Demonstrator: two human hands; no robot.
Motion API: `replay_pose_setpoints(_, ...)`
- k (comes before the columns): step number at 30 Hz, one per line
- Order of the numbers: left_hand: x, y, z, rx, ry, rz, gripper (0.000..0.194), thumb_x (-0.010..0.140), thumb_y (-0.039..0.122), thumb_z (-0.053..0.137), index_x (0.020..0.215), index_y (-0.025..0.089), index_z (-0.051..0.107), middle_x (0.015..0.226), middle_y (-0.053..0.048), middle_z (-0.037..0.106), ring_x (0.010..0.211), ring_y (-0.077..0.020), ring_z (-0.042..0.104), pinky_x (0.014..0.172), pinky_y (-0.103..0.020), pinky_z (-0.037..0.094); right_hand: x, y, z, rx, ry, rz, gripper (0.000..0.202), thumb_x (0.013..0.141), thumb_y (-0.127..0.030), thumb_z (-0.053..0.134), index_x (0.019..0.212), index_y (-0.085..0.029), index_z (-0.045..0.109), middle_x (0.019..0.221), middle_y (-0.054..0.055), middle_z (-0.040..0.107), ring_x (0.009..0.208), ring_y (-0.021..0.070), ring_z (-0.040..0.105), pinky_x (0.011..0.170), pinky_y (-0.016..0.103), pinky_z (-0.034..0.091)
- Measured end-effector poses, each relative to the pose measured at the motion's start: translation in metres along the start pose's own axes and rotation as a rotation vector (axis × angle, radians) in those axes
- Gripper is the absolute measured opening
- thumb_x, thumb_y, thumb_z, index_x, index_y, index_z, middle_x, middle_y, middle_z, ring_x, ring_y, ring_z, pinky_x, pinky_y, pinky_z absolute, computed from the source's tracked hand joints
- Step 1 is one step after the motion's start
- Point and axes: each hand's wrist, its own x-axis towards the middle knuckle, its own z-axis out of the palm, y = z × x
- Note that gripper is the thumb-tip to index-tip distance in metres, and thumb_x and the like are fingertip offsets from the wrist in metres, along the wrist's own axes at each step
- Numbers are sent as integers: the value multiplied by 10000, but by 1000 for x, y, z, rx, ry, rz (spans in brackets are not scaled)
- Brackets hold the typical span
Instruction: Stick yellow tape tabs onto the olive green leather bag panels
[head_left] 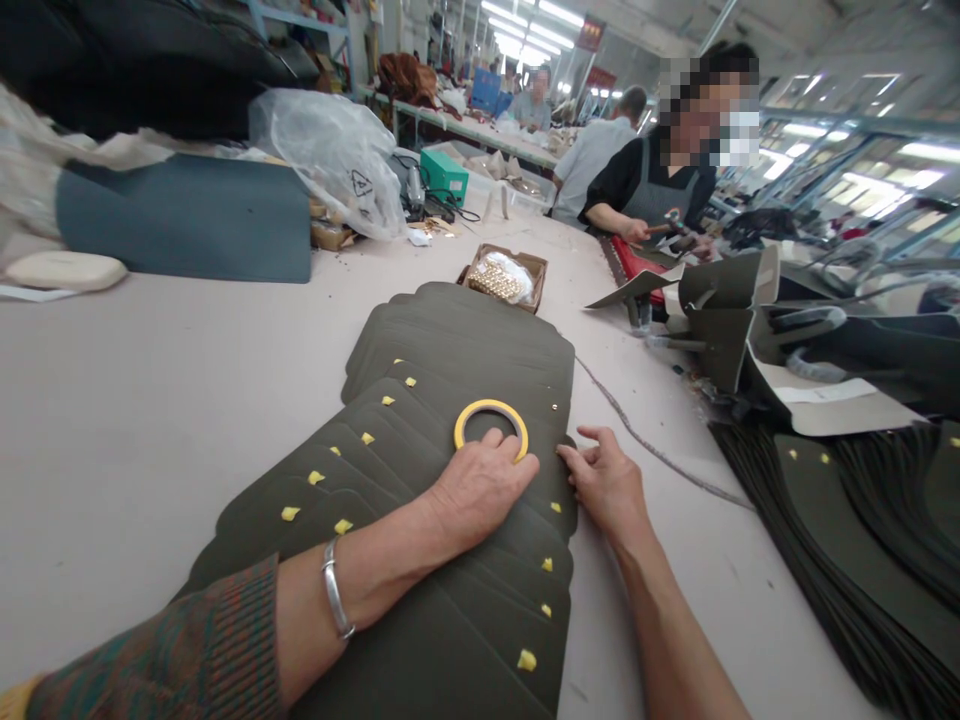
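My left hand [480, 490] is closed on a roll of yellow tape [459, 428], its fingers through the ring and over the near rim. The roll rests on a fanned stack of dark olive panels [450, 340] with rounded corners. Small yellow tape pieces [290, 513] dot the panels along both sides. At the stack's right edge, my right hand [609, 485] pinches with thumb and a finger; what lies between the fingertips is too small to make out. A small shiny stud [554, 407] shows on the panel just above it.
Beyond the stack sits a small cardboard box [541, 275] of gold-coloured pieces. Dark layered strips [817, 560] and bag parts [720, 340] lie at right. A cord [637, 425] crosses the table. At the back right, a co-worker [652, 190] holds a hammer.
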Motion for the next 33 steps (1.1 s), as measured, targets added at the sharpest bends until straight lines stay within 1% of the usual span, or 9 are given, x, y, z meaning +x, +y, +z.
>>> replay_pose_setpoints(3, -1, -1, -1, 3, 9, -5, 130, 929, 152, 409, 906, 186, 532, 882, -66, 525, 848, -243, 493, 646, -350, 509, -8, 4, -4, 137, 2, 86, 405, 760, -528, 616, 937, -164, 623, 685, 31, 671, 494, 149, 601, 470, 264, 504)
replay_pose_setpoints(6, 0, 0, -1, 6, 21, -4, 132, 923, 145, 413, 901, 181, 538, 880, -73, 526, 842, -246, 493, 645, -357, 507, -16, 8, -7, 211, -30, 62, 384, 779, -526, 605, 843, -153, 671, 660, 43, 669, 547, 156, 621, 553, 277, 537)
replay_pose_setpoints(9, 0, 0, -2, 9, 12, -6, 140, 922, 139, 409, 906, 177, 543, 884, -78, 531, 844, -245, 495, 646, -357, 504, -18, 6, -5, 118, -6, -9, 354, 806, -491, 586, 877, -169, 714, 653, 37, 675, 580, 168, 622, 577, 285, 521)
replay_pose_setpoints(14, 0, 0, -3, 10, 15, -3, 150, 922, 139, 400, 893, 181, 541, 868, -75, 539, 827, -249, 506, 631, -351, 487, -8, -2, 5, -125, 43, -157, 255, 840, -393, 556, 782, -207, 720, 712, 19, 700, 648, 165, 621, 646, 281, 447)
replay_pose_setpoints(19, -1, -2, -3, 33, 55, 5, 143, 905, 129, 410, 897, 183, 542, 850, -72, 540, 804, -244, 506, 728, -411, 469, 0, -2, 1, -143, -49, -196, 251, 847, -391, 543, 794, -208, 706, 739, 10, 697, 683, 159, 620, 648, 270, 432)
replay_pose_setpoints(22, -2, -4, -6, 27, 74, 1, 137, 900, 128, 412, 910, 183, 537, 866, -69, 536, 808, -238, 502, 732, -398, 466, 1, 2, -6, -160, -15, -241, 284, 828, -432, 561, 870, -195, 711, 862, 46, 705, 702, 167, 608, 704, 304, 451)
replay_pose_setpoints(26, -4, -9, -14, 14, 61, 21, 144, 909, 137, 400, 932, 178, 536, 905, -71, 537, 819, -225, 505, 701, -351, 472, -5, 1, -11, -93, 9, -156, 395, 819, -443, 566, 1104, -184, 658, 955, 63, 705, 663, 163, 600, 700, 327, 470)
replay_pose_setpoints(30, -5, -14, -18, -28, 68, 65, 161, 906, 118, 405, 951, 178, 548, 905, -57, 551, 806, -199, 520, 689, -314, 480, -14, -3, -11, 105, -21, -93, 289, 793, -411, 599, 922, -182, 719, 892, 59, 729, 796, 198, 650, 756, 320, 486)
replay_pose_setpoints(33, -5, -18, -19, -119, 100, 85, 192, 924, 135, 404, 1015, 194, 562, 913, -39, 578, 821, -176, 554, 687, -279, 492, -19, -1, -12, 143, -175, -71, 268, 779, -396, 619, 885, -178, 734, 819, 46, 732, 711, 183, 643, 663, 291, 486)
